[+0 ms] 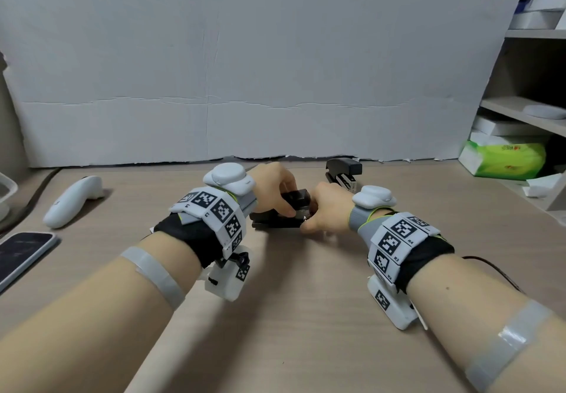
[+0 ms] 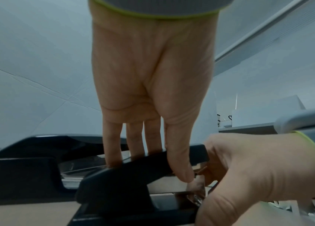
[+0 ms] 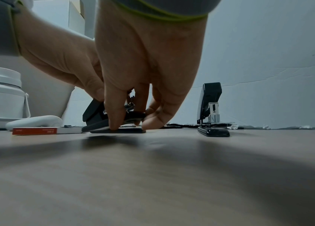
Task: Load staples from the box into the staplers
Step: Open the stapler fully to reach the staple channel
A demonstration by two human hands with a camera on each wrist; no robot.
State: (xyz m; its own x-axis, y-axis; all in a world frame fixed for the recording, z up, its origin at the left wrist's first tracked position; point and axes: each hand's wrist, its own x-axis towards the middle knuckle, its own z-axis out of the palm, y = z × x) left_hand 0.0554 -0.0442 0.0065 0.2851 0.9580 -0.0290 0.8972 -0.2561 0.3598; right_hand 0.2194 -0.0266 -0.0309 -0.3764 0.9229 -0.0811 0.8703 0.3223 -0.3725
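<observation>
A black stapler point(image 1: 275, 221) lies on the wooden table point(image 1: 306, 316) at the centre, its top arm raised. My left hand point(image 1: 288, 205) grips that top arm point(image 2: 125, 172), thumb on the near side and fingers over the far side. My right hand point(image 1: 309, 218) pinches the stapler's front end point(image 3: 133, 114) between thumb and fingers; whether it also holds staples I cannot tell. A second black stapler point(image 1: 343, 172) stands just behind on the right with its lid swung upright point(image 3: 210, 105). The orange and white staple box point(image 3: 36, 131) lies flat beside the first stapler, hidden in the head view.
A white controller point(image 1: 73, 201) and a dark phone point(image 1: 21, 251) lie at the left. A white bottle point(image 3: 4, 94) stands beyond the box. A green tissue pack point(image 1: 505, 159) and shelves point(image 1: 526, 110) fill the right. A grey board point(image 1: 245, 71) closes the back.
</observation>
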